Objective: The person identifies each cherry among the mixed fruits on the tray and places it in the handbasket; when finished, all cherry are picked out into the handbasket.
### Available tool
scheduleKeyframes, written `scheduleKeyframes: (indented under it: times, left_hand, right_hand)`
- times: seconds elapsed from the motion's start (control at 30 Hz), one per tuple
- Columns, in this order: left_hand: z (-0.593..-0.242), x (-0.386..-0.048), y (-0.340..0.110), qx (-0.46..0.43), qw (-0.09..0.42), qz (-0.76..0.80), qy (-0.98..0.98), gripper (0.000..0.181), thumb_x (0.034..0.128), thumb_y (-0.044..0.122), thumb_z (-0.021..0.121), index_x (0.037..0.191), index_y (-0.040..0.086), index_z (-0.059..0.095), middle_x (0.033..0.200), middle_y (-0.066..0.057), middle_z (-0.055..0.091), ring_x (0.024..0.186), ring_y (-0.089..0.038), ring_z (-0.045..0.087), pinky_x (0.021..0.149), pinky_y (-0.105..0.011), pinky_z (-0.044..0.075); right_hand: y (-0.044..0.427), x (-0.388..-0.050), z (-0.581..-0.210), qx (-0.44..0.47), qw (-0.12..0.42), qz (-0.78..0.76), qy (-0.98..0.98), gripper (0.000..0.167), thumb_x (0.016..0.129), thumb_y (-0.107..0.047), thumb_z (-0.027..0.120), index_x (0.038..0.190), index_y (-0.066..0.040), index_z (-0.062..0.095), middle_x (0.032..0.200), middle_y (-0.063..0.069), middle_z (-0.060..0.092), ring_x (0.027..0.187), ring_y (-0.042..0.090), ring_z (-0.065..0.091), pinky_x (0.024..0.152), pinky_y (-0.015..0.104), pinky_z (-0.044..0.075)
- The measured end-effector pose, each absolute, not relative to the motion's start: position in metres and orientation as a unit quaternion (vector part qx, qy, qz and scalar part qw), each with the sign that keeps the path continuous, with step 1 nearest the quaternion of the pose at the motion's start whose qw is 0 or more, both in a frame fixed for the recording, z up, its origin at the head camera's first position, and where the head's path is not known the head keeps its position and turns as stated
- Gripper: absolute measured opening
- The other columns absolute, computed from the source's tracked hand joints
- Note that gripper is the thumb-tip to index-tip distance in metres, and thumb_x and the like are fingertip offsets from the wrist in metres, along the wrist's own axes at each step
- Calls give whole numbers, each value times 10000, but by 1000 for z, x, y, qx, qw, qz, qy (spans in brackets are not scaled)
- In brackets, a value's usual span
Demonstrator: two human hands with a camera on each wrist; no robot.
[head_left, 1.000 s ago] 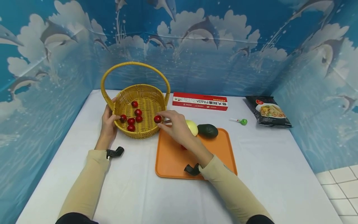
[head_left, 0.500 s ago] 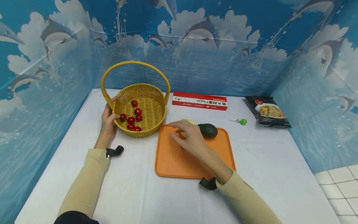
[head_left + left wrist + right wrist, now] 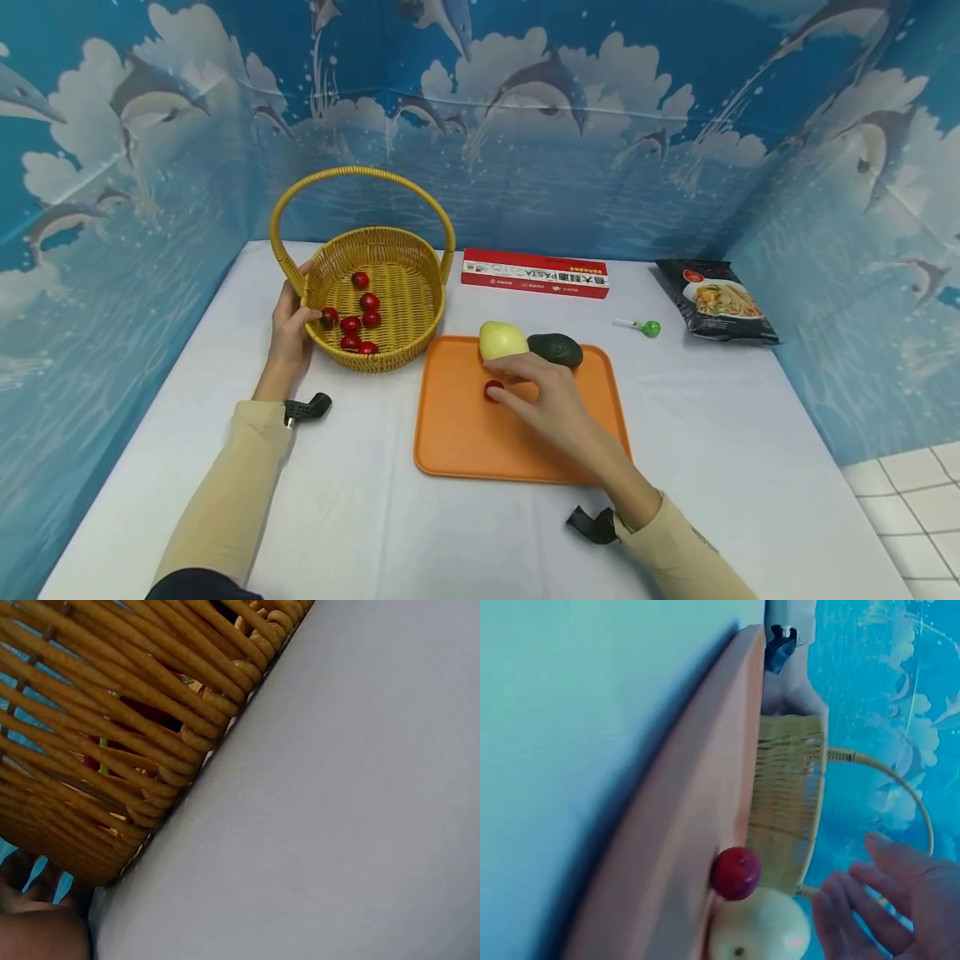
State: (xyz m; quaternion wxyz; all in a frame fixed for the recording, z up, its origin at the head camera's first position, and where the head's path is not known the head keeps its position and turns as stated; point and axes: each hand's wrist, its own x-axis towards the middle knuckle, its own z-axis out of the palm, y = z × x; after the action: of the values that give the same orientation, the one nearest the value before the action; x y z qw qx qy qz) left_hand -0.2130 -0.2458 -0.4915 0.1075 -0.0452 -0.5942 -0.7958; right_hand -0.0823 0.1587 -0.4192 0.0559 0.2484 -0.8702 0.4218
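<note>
My left hand (image 3: 289,327) grips the left side of the yellow wicker basket (image 3: 405,360), thumb at the rim. Several red cherries (image 3: 369,302) lie inside, mostly to the left and front. Over the orange tray (image 3: 453,442), my right hand (image 3: 551,400) has its thumb and fingers spread about a single cherry (image 3: 492,390). The right wrist view shows that cherry (image 3: 736,873) on the tray, apart from the fingers. Beside it sits a pale yellow-green fruit (image 3: 501,340), its kind unclear. A dark green avocado (image 3: 557,350) lies at the tray's back.
Behind the tray lies a red and white pasta box (image 3: 535,273). Farther right are a green lollipop (image 3: 650,328) and a black noodle packet (image 3: 718,300). A dolphin-print curtain (image 3: 525,150) encloses the back and sides of the white table (image 3: 330,517).
My right hand let a cherry go into the front of the basket. It then moved back right and down to the cherry on the tray. The left hand has stayed on the basket.
</note>
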Motion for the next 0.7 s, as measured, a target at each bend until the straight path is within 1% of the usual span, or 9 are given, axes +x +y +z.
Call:
scheduleKeyframes:
  times: [0.1, 0.17, 0.3, 0.43, 0.57, 0.7]
  left_hand:
    - [-491, -213, -245, -46, 105, -796, -594, 828, 831, -98, 403, 1608, 187, 433, 1688, -76, 340, 1501, -325, 341, 1110, -293, 386]
    - [-490, -212, -245, -43, 106, -799, -590, 828, 830, -101, 399, 1603, 192, 443, 1684, -88, 344, 1490, -326, 348, 1091, -279, 399]
    - [-491, -211, -245, -35, 109, -800, -589, 823, 830, -93, 399, 1593, 208, 458, 1667, -111, 359, 1470, -318, 366, 1067, -255, 418]
    - [-491, -211, -246, -35, 108, -801, -587, 817, 834, -90, 405, 1597, 199, 450, 1671, -97, 356, 1476, -307, 362, 1085, -266, 406]
    - [-491, -211, -246, -38, 111, -800, -589, 828, 822, -93, 408, 1600, 186, 444, 1670, -76, 363, 1474, -306, 364, 1091, -281, 398]
    - [-490, -212, -246, -44, 108, -797, -592, 830, 822, -93, 404, 1605, 180, 436, 1679, -66, 358, 1487, -313, 355, 1100, -282, 394]
  right_hand:
    - [164, -80, -425, 250, 40, 429, -867, 407, 894, -118, 835, 1293, -116, 753, 1224, 94, 749, 1036, 282, 742, 912, 452, 604]
    - [167, -79, -429, 249, 33, 422, -871, 423, 888, -105, 839, 1301, -108, 747, 1229, 94, 744, 1042, 276, 741, 918, 453, 601]
    - [172, -79, -434, 248, 22, 391, -886, 453, 873, -114, 854, 1311, -111, 737, 1236, 55, 745, 1072, 234, 726, 941, 431, 594]
    - [173, -78, -438, 244, -6, 354, -903, 467, 889, -183, 849, 1340, -177, 728, 1283, -40, 734, 1178, 166, 678, 1011, 425, 563]
    - [172, -76, -442, 242, -43, 337, -909, 457, 917, -264, 825, 1361, -243, 719, 1348, -115, 696, 1300, 138, 609, 1097, 452, 505]
    - [169, -74, -446, 247, -60, 335, -907, 454, 928, -300, 812, 1370, -288, 709, 1359, -159, 677, 1307, 122, 587, 1111, 464, 488]
